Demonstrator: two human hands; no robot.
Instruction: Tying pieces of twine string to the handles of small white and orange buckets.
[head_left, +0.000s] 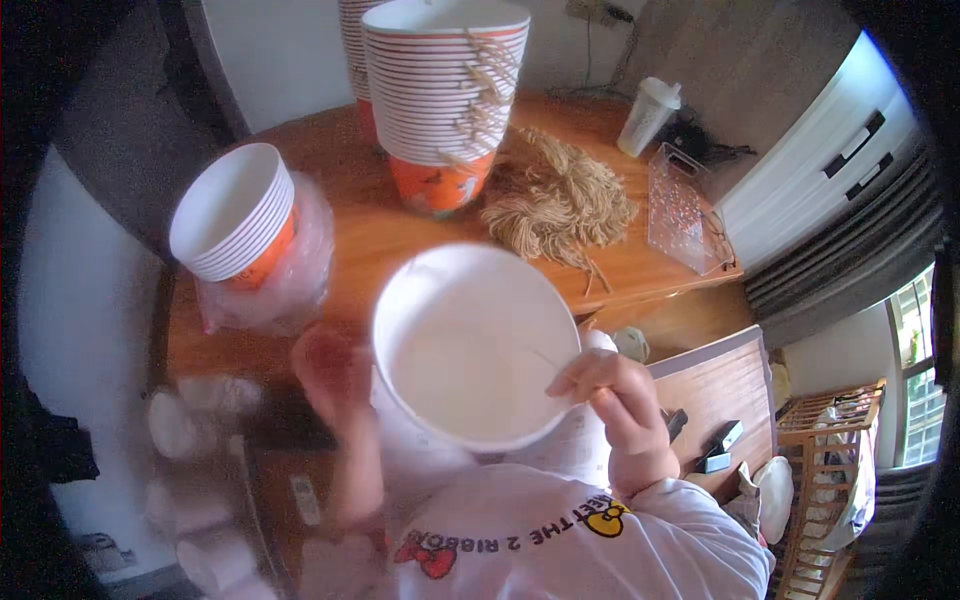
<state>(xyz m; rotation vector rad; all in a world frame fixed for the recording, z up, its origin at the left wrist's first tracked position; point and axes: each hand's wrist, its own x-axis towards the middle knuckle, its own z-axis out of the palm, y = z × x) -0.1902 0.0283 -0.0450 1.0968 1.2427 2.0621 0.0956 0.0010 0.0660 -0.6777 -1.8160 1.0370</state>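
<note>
A white paper bucket (470, 345) sits in front of my body with its open mouth facing up at me. My right hand (620, 400) is closed at the right side of its rim, fingertips over the edge. A thin pale line shows inside the bucket by those fingertips; I cannot make out what it is. My left hand (335, 380) is smeared by motion just left of the bucket, and its fingers cannot be read. Beyond the bucket, a tan heap of cut twine (560, 195) lies on the wooden table (370, 240).
A tall stack of orange-and-white paper buckets (445, 100), with twine ends along its right side, stands at the back. A shorter nested stack (240, 215) lies tilted in plastic wrap at left. A lidded cup (650, 115) and a clear tray (685, 210) are at right.
</note>
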